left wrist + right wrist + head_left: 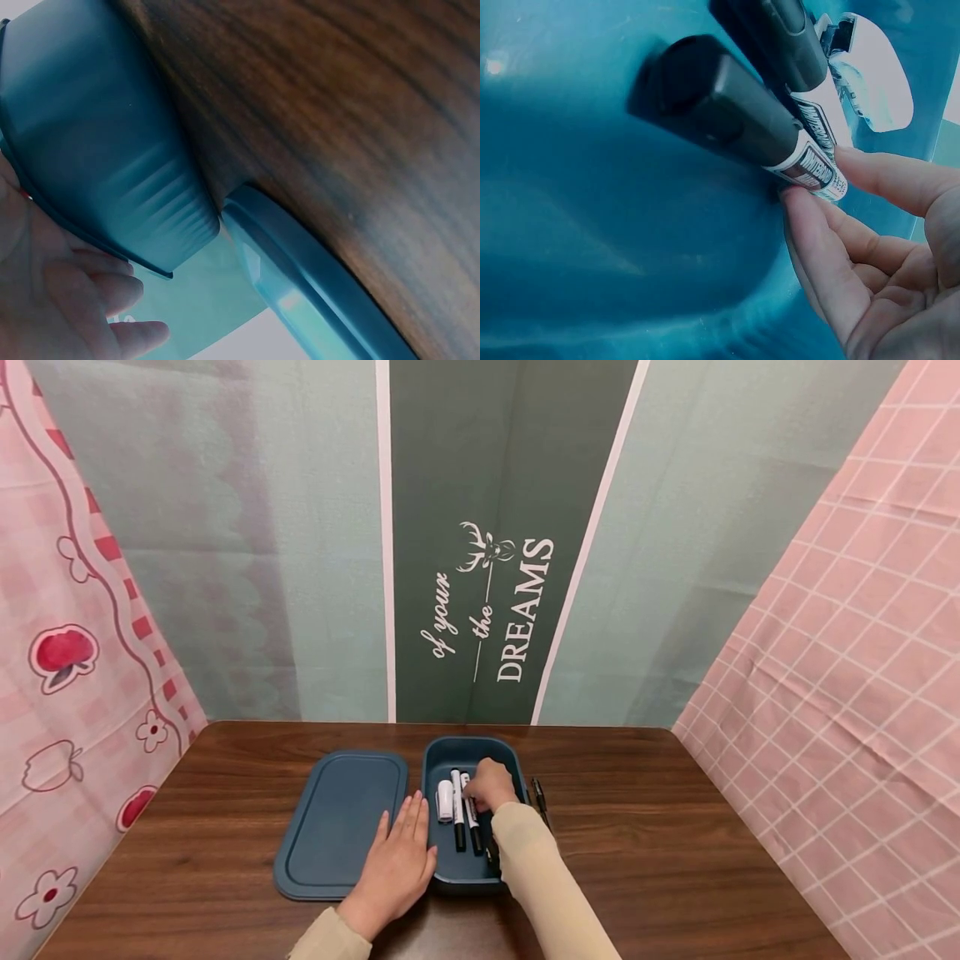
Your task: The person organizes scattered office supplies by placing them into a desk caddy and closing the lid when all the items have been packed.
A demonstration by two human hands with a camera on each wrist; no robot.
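Note:
A blue rectangular box (470,742) holds two white markers with black caps and a small white rounded object (445,802). Over the box, my right hand (492,785) pinches the nearer whiteboard marker (720,101) by its white barrel between thumb and fingers. Alongside it lies the other marker (458,814). My left hand (397,864) rests along the box's left side, fingers straight; in the left wrist view its fingers (112,289) are at the box's rim. Part of a black item (492,856) shows in the box beside my right sleeve, which hides the rest.
The matching blue lid (341,827) lies flat left of the box, partly beside my left hand. A black pen (539,797) lies on the wooden table (660,843) just right of the box. Curtains hang behind and at both sides.

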